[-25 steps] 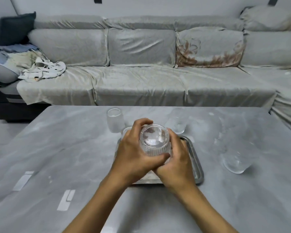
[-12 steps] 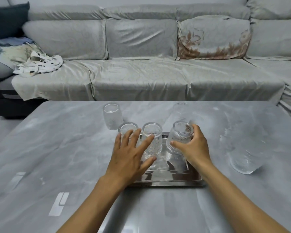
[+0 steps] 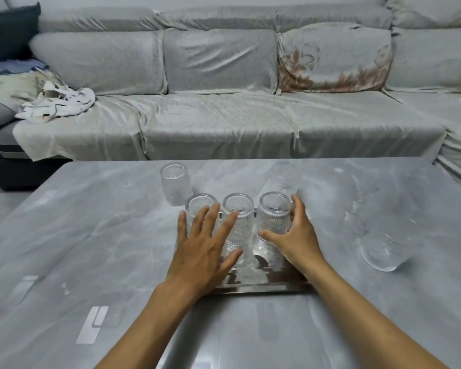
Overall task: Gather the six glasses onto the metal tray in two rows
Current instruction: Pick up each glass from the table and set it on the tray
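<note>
**Back row filled, three glasses left on the worktop**

Head view: Three ribbed glasses stand upright in a line along the far side of the metal tray [image 3: 264, 284], the near half of which is bare. The right hand [image 3: 294, 237] cups the right-most tray glass [image 3: 274, 214], thumb low at its front and fingers round its far side, in loose contact rather than a firm grip. The left hand [image 3: 205, 249] is spread flat and open, fingers splayed in front of the left tray glass [image 3: 200, 206] and middle tray glass [image 3: 237, 209], holding nothing.

Three glasses remain on the worktop [image 3: 91, 235]: the far-left glass [image 3: 175, 183] just beyond the tray's left corner, the far-right glass [image 3: 285, 173] beyond the right corner, and the side glass [image 3: 383, 249] well apart to the right. All stand upright, long axes vertical. The far-left glass lies ahead of the left hand; the other two lie nearer the right, so the second row probably starts from either.
</note>
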